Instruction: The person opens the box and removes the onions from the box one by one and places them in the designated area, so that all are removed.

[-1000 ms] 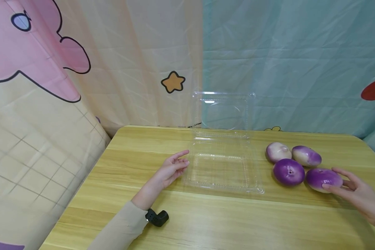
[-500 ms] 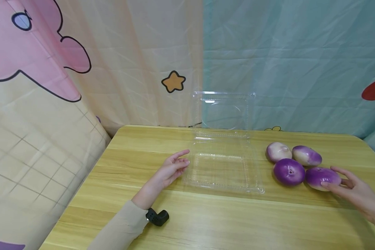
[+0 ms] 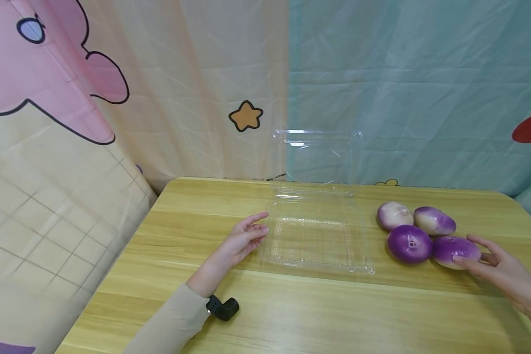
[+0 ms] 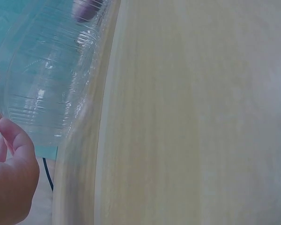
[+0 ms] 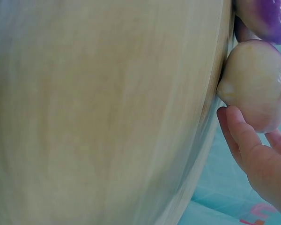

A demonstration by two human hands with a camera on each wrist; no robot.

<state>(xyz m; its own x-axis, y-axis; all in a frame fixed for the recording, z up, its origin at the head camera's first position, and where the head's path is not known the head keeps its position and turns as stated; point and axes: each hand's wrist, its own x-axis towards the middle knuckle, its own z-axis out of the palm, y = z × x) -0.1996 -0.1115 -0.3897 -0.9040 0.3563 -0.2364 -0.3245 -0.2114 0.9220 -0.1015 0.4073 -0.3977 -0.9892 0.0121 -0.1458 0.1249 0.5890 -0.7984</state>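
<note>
A clear plastic clamshell container [image 3: 314, 265] lies on the wooden table with its lid [image 3: 318, 162] standing up behind it. At its left rim, my left hand [image 3: 241, 242] pinches the edge between thumb and finger; the left wrist view shows this hand [image 4: 14, 173] at the container's rim [image 4: 4, 93]. On the right, my right hand [image 3: 509, 275] holds a glossy purple-and-white turnip [image 3: 456, 250], thumb in front and fingers on the far side. From the right wrist, the turnip's pale side [image 5: 255, 84] shows, with fingertips [image 5: 236, 117] against it.
Close beside the held turnip sit a deep purple turnip [image 3: 409, 244], a mostly white one [image 3: 394, 216] and a two-toned one [image 3: 434, 221]. A printed curtain [image 3: 194, 88] hangs behind the table's [image 3: 318, 314] back edge. The left wrist wears a black device [image 3: 223, 309].
My right hand and the turnip in its fingers have shifted slightly left, nearer the deep purple turnip. My left hand and the container stay where they were.
</note>
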